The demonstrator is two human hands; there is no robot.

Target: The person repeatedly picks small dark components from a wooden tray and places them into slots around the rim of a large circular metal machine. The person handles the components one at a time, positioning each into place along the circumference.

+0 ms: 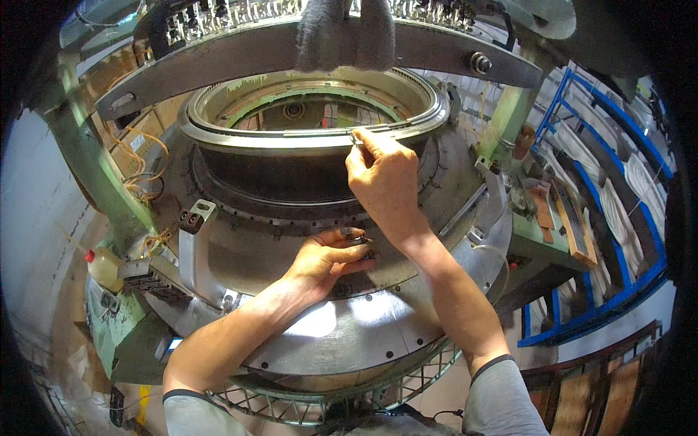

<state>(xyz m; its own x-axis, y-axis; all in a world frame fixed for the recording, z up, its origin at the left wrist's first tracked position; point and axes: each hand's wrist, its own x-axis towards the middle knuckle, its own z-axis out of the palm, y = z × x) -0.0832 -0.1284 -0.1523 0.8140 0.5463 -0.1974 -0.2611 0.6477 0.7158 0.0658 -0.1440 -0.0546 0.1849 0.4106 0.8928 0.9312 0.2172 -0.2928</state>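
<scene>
My right hand (385,174) is at the near rim of a raised metal ring (247,139), part of what looks like a circular knitting machine. Its thumb and index finger are pinched on a small metal piece (355,138), too small to tell its kind. Lower down, over the sloping metal bed (269,254), my left hand (323,258) is closed round several small dark metal parts (356,240), which stick out between its fingertips. Curved strips lie along the ring's top edge, close to my right fingertips.
A thick metal crossbar (240,64) with a grey cloth (345,36) over it spans above the ring. Green posts (94,152) flank it. An upright metal bracket (195,243) and a red-capped bottle (105,267) stand left. A blue rack (618,247) is at right.
</scene>
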